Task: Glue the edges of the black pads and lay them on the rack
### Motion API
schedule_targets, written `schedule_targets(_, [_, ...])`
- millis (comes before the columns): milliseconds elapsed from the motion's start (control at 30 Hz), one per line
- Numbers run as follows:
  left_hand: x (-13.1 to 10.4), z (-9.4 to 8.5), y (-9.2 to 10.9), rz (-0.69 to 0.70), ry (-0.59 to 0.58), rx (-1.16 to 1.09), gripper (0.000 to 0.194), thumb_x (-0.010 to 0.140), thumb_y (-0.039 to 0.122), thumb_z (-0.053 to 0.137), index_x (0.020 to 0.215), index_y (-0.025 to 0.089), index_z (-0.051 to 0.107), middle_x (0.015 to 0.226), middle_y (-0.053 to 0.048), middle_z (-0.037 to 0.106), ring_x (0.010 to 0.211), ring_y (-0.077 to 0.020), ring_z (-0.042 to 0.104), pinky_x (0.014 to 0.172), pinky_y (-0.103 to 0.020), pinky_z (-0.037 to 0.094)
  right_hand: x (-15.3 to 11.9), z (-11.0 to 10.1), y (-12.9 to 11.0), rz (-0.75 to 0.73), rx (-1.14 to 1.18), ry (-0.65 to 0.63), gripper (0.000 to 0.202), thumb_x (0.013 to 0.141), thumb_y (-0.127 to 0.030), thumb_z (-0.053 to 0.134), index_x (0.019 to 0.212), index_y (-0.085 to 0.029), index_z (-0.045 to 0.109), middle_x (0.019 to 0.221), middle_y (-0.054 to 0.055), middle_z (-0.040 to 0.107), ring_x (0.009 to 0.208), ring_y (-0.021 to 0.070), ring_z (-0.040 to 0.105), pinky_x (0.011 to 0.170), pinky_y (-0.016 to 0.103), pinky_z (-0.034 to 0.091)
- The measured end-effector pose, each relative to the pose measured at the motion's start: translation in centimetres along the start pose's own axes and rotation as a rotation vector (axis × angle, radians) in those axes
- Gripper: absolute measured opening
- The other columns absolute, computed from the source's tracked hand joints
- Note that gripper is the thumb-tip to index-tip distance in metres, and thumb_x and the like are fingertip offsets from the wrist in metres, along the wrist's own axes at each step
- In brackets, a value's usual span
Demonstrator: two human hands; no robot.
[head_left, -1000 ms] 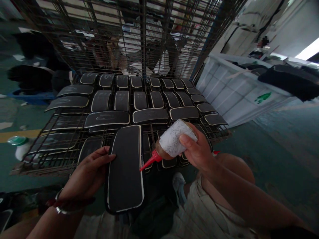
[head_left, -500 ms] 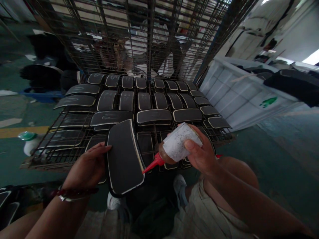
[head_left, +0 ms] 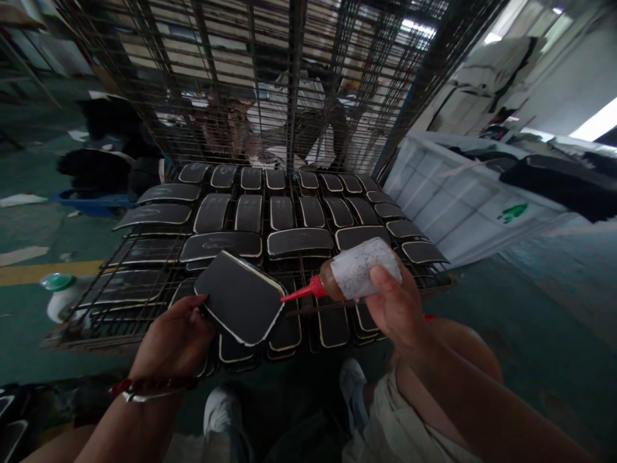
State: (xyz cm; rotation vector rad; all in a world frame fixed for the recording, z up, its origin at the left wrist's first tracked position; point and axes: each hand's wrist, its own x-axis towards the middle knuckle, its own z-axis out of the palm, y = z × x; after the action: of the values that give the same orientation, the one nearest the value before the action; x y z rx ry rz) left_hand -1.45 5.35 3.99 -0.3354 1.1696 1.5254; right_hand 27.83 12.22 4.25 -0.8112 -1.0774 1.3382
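Observation:
My left hand [head_left: 174, 341] grips a black flat pad [head_left: 238, 298] with a pale glue line along its rim, held tilted above the wire rack [head_left: 96, 308]. In my right hand [head_left: 398, 305] is a squeeze glue bottle [head_left: 359, 276] with a white label. Its red nozzle [head_left: 301, 294] points left and touches the pad's right edge. Several similar black pads [head_left: 299, 241] with glued rims lie in rows on the rack beyond both hands.
A tall wire cage [head_left: 289, 83] rises behind the rack, with a person partly visible through it. A white crate [head_left: 463, 199] stands to the right, a green-capped white bottle [head_left: 60, 296] on the floor to the left. My knees and shoes [head_left: 222, 411] are below.
My left hand has turned the pad from upright lengthwise to a tilted, sideways pose and lifted it toward the rack. The bottle's nozzle followed up to the pad's right edge.

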Motion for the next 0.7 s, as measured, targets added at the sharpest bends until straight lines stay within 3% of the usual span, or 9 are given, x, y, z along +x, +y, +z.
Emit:
schedule_targets(167, [-0.2,0.7,-0.3,0.031,0.002,-0.057,0.043,0.082,-0.011,0.049,0.106,0.016,0.072,0.064,0.003,0.065,0.045,-0.0098,0.064,0.041,-0.006,0.049,0.6,0.1,0.1,-0.071,0.021,0.058,0.054,0.076,-0.052,0.098,0.115,-0.028,0.07,0.097,0.005,0.074,0.088,0.027,0.074,0.068,0.038,0.066])
schedule_targets(333, [0.1,1.0,-0.3,0.06,0.024,-0.108,0.043,0.085,-0.013,0.049,0.106,0.018,0.07,0.071,0.001,0.07,0.039,-0.0065,0.058,0.037,-0.004,0.042,0.6,0.1,1.3,-0.094,0.068,0.042,0.053,0.077,-0.049,0.101,0.114,-0.026,0.072,0.099,0.003,0.076,0.083,0.0222,0.074,0.075,0.037,0.067])
schedule_targets(533, [0.7,1.4,-0.3,0.093,0.028,-0.147,0.037,0.095,-0.008,0.042,0.1,0.019,0.067,0.065,0.002,0.066,0.045,-0.0111,0.066,0.047,-0.012,0.059,-0.5,0.1,2.1,-0.072,0.122,-0.097,0.054,0.081,-0.046,0.1,0.124,-0.027,0.072,0.112,0.007,0.082,0.097,0.027,0.08,0.091,0.044,0.068])
schedule_targets(700, [0.6,1.6,-0.3,0.079,0.041,-0.161,0.034,0.092,-0.009,0.043,0.094,0.018,0.064,0.064,0.003,0.062,0.038,-0.0079,0.057,0.039,-0.008,0.05,-1.1,0.6,2.2,-0.034,0.152,-0.166,0.054,0.082,-0.044,0.099,0.126,-0.028,0.073,0.12,0.009,0.082,0.111,0.0318,0.079,0.101,0.05,0.066])
